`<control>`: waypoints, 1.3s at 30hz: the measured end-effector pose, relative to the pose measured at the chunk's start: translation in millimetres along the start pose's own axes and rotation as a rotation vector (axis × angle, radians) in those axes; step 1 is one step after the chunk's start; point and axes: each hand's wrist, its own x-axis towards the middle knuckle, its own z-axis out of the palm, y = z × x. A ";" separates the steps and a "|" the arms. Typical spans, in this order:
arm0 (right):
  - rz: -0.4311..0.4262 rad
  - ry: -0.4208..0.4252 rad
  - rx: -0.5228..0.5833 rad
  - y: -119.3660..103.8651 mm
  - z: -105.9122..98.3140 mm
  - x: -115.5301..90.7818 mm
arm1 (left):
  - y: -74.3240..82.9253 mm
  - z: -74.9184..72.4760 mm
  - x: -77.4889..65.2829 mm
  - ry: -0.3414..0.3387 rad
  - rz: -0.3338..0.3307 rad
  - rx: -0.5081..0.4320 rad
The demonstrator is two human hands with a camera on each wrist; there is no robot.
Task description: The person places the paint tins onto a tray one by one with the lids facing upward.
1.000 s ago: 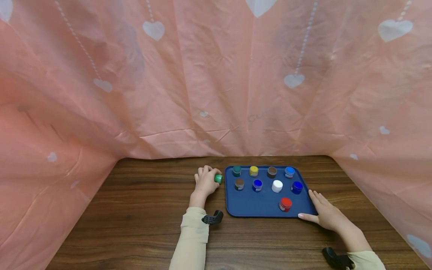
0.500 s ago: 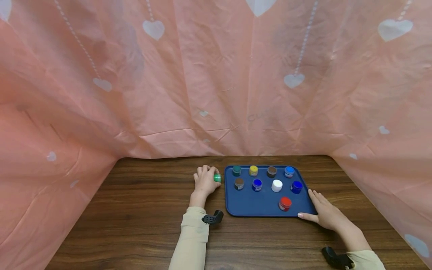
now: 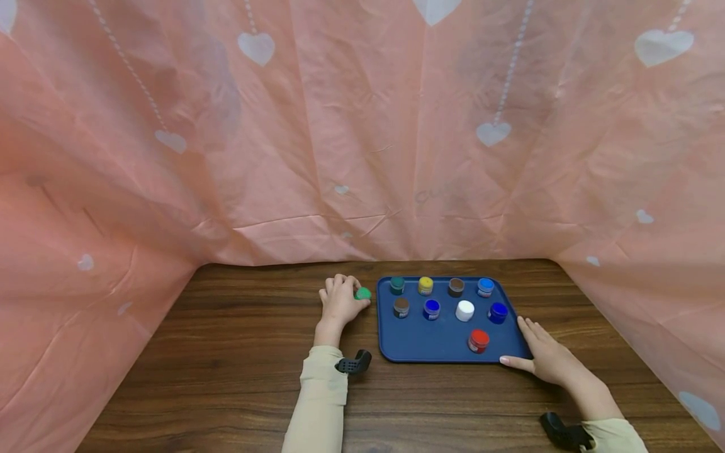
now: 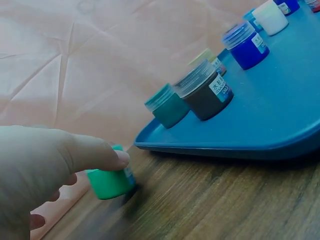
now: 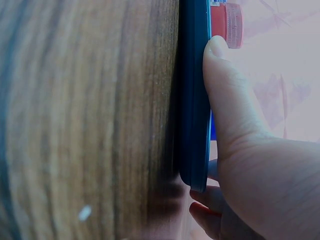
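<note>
In the head view my left hand (image 3: 338, 304) pinches a small green paint jar (image 3: 363, 294) just left of the blue tray (image 3: 425, 346). The left wrist view has the thumb across this jar (image 4: 107, 185), close over the wood, its lid end partly covered. My right hand (image 3: 548, 361) rests at the tray's front right corner, fingers stretched along the side and thumb on the front rim. On the tray stand several paint jars, among them a dark green jar (image 3: 398, 286), a yellow jar (image 3: 426, 286), a white jar (image 3: 465, 310) and a red jar (image 3: 478, 340).
Brown jars (image 3: 401, 307) and blue jars (image 3: 432, 308) share the tray's two back rows. A wooden table (image 3: 226, 377) lies beneath everything. Pink cloth (image 3: 362, 157) with white hearts hangs behind and at both sides. Black wrist cameras (image 3: 354, 363) sit at the sleeves.
The green jar has turned from lying sideways to lid up in my left hand, which has shifted slightly left. My right hand and the tray stay put.
</note>
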 end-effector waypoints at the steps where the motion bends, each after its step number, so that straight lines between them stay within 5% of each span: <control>1: 0.001 0.000 0.000 -0.2 -0.2 0.0 | -0.5 0.0 0.2 0.001 0.001 -0.002; 18: -0.005 0.000 -0.009 0.9 0.1 0.7 | 11.6 -8.1 2.7 0.053 0.061 -0.063; 31: -0.002 0.005 -0.001 0.2 -0.2 -0.1 | 33.1 -10.4 0.2 0.106 0.243 -0.082; 39: 0.004 -0.007 0.004 1.3 0.0 1.1 | 51.4 -4.8 -4.4 0.081 0.324 -0.057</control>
